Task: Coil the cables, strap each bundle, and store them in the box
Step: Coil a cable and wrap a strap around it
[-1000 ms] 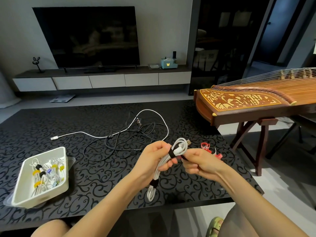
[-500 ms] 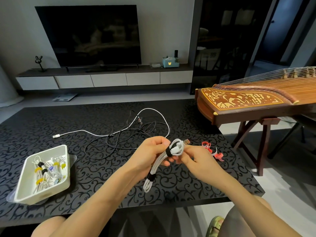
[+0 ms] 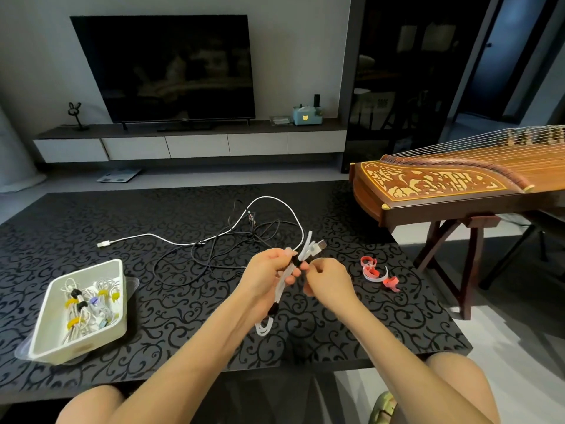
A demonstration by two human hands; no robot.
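Note:
My left hand (image 3: 266, 275) grips a coiled white cable bundle (image 3: 265, 324) above the table's middle. A black strap (image 3: 294, 261) wraps its upper end and another black strap circles its lower end. My right hand (image 3: 326, 278) pinches the upper strap right beside the left fingers. A USB plug sticks up from the bundle's top. A white box (image 3: 81, 341) at the front left holds several strapped bundles. Loose black and white cables (image 3: 214, 243) lie tangled behind my hands.
Red and white straps (image 3: 377, 273) lie on the black patterned table (image 3: 183, 325) to the right of my hands. A wooden zither on a stand (image 3: 458, 191) stands close to the table's right edge. A TV and low cabinet are at the back.
The bundle has tilted so its top end points up and right. My right hand has shifted along the upper black strap; the left hand keeps its grip.

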